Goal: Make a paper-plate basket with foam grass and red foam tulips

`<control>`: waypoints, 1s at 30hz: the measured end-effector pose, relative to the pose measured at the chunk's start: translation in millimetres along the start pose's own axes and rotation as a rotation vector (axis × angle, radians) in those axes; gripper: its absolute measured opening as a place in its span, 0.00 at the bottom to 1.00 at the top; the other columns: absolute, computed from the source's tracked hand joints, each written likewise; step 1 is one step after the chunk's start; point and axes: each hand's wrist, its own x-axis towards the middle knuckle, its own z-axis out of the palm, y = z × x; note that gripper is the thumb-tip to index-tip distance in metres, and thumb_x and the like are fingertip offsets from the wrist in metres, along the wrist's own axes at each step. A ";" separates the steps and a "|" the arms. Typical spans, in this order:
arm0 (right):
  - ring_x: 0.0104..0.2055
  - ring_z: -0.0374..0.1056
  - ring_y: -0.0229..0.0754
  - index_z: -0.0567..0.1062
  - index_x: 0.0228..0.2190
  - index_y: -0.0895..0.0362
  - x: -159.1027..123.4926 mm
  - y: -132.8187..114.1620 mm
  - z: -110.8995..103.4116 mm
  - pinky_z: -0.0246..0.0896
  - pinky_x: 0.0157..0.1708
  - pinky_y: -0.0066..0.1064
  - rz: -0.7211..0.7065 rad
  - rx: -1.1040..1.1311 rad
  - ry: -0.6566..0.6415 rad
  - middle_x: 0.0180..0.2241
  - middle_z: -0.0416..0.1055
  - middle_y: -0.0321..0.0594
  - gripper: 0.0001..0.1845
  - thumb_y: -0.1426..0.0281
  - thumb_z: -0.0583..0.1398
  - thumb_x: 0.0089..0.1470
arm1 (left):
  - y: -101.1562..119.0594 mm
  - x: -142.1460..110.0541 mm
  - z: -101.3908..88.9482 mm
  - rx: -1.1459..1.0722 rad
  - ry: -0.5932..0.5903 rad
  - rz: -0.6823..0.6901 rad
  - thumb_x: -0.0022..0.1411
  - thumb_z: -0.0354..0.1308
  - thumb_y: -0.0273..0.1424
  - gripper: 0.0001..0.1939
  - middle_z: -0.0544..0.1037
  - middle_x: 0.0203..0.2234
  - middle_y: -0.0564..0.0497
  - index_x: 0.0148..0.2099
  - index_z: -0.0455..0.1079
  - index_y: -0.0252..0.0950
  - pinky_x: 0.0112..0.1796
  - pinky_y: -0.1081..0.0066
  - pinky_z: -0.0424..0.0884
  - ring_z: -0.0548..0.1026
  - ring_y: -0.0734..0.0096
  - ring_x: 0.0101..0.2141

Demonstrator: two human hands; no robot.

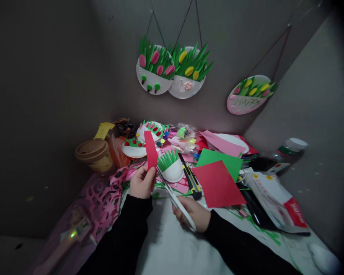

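My left hand (142, 182) pinches the lower end of a red paper strip (151, 149), which stands upright above the table. My right hand (192, 213) grips a pair of white-handled scissors (177, 203). The blade tips meet the strip's lower right edge, close to my left fingertips. Just behind the blades lies a half paper plate with green paper grass (172, 168). A yellow and black utility knife (192, 179) rests to its right. Farther right, a red paper sheet (219, 184) overlaps a green paper sheet (218, 162).
Decorated paper plates (155, 70) hang on the wall. A brown-lidded cup (94, 154) stands at the left, beside pink cut-out paper (106, 202). On the right are a dark bottle with a white cap (286, 152) and a white and red packet (276, 198). A glue gun (65, 240) lies front left.
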 end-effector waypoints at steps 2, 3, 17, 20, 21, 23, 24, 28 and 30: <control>0.16 0.58 0.29 0.63 0.23 0.57 0.1 0.1 -0.7 0.53 0.14 0.18 0.003 0.021 -0.005 0.17 0.61 0.27 0.10 0.81 0.52 0.33 | 0.7 -0.3 -0.2 0.017 -0.006 -0.010 0.48 0.60 0.38 0.13 0.63 0.09 0.61 0.25 0.63 0.34 0.10 0.82 0.47 0.53 0.86 0.09; 0.16 0.58 0.29 0.63 0.23 0.57 0.0 0.1 -1.0 0.54 0.14 0.18 0.006 0.026 -0.005 0.17 0.61 0.27 0.10 0.80 0.52 0.33 | 1.1 -0.4 -0.4 0.028 -0.006 -0.010 0.48 0.60 0.37 0.12 0.63 0.09 0.61 0.25 0.63 0.34 0.10 0.82 0.46 0.53 0.86 0.09; 0.16 0.58 0.29 0.64 0.22 0.58 -0.5 -2.7 -5.0 0.51 0.15 0.18 -0.001 0.007 0.003 0.16 0.61 0.27 0.09 0.79 0.52 0.32 | 2.8 -0.3 -3.0 0.124 -0.004 0.060 0.50 0.58 0.38 0.12 0.63 0.09 0.61 0.25 0.65 0.34 0.11 0.81 0.47 0.54 0.85 0.09; 0.15 0.56 0.29 0.64 0.22 0.58 -0.3 -1.4 -5.1 0.50 0.14 0.18 0.007 0.018 0.012 0.15 0.60 0.27 0.08 0.79 0.52 0.33 | 5.1 -0.3 -3.3 0.155 0.002 0.093 0.50 0.57 0.37 0.12 0.65 0.10 0.59 0.25 0.66 0.34 0.10 0.81 0.49 0.56 0.84 0.08; 0.15 0.55 0.28 0.64 0.21 0.58 -0.3 -1.1 -5.0 0.50 0.14 0.18 0.006 0.026 0.014 0.15 0.59 0.27 0.07 0.79 0.52 0.33 | 5.6 -0.3 -3.3 0.158 0.004 0.096 0.50 0.58 0.37 0.12 0.65 0.10 0.59 0.24 0.66 0.33 0.11 0.81 0.49 0.56 0.84 0.09; 0.15 0.55 0.28 0.64 0.21 0.58 -0.2 -0.7 -4.6 0.50 0.14 0.18 0.006 0.038 0.015 0.15 0.59 0.27 0.08 0.79 0.52 0.32 | 6.0 -0.1 -3.4 0.163 0.008 0.096 0.51 0.58 0.37 0.12 0.65 0.09 0.59 0.24 0.65 0.34 0.11 0.81 0.49 0.56 0.84 0.09; 0.15 0.55 0.28 0.64 0.21 0.58 -0.1 -0.4 -4.6 0.50 0.14 0.18 0.012 0.039 0.018 0.15 0.59 0.27 0.07 0.79 0.52 0.32 | 6.0 0.0 -3.4 0.164 0.011 0.095 0.51 0.58 0.37 0.12 0.65 0.09 0.59 0.24 0.65 0.34 0.11 0.81 0.49 0.56 0.84 0.09; 0.15 0.56 0.29 0.64 0.22 0.58 0.1 1.3 -5.2 0.50 0.13 0.19 0.044 0.019 0.007 0.14 0.59 0.27 0.06 0.77 0.52 0.34 | 5.9 0.5 -3.5 0.156 0.015 0.086 0.50 0.58 0.38 0.12 0.65 0.09 0.60 0.24 0.64 0.34 0.11 0.82 0.49 0.56 0.85 0.08; 0.14 0.55 0.29 0.64 0.22 0.58 0.0 2.4 -5.8 0.49 0.13 0.19 0.040 0.015 0.002 0.14 0.58 0.27 0.06 0.77 0.52 0.34 | 6.1 0.8 -3.5 0.139 0.018 0.075 0.50 0.58 0.38 0.12 0.65 0.09 0.60 0.24 0.64 0.34 0.10 0.82 0.48 0.55 0.85 0.08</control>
